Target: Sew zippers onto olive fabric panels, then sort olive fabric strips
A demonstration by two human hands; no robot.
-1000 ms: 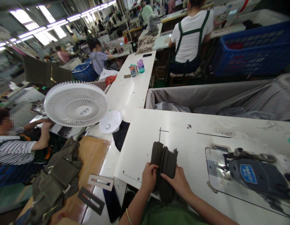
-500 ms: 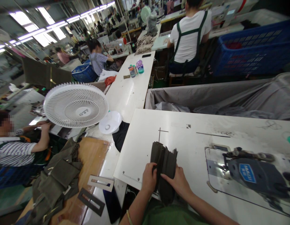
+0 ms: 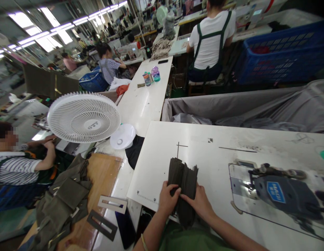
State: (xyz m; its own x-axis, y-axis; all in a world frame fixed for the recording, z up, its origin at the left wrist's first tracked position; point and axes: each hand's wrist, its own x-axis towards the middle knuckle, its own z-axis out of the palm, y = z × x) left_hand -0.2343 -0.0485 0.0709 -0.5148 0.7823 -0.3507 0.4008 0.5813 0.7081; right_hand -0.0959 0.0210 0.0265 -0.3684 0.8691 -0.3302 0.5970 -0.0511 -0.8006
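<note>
Two bundles of dark olive fabric pieces lie side by side at the front edge of the white table (image 3: pixel 203 164). My left hand (image 3: pixel 169 198) is closed around the left fabric bundle (image 3: pixel 175 170), its thumb reaching across the top toward the gap. Around the right fabric bundle (image 3: pixel 188 181) my right hand (image 3: pixel 200 202) is wrapped, with the thumb pressed on top. The two thumb tips nearly meet between the bundles. The fingers under and behind the fabric are hidden. Lower ends of the bundles hang over the edge near my green clothing.
To the right stands a sewing machine (image 3: pixel 284 195). On the left are a white fan (image 3: pixel 84 116), two slotted templates (image 3: pixel 112 204), a dark phone-like slab (image 3: pixel 125 226) and olive garment pieces (image 3: pixel 65 198). A cloth-lined bin (image 3: pixel 245 101) borders the table's far side. Co-workers sit nearby.
My left thumb has moved right, over the top of the left bundle toward my right thumb. The right hand and both bundles stay in nearly the same place.
</note>
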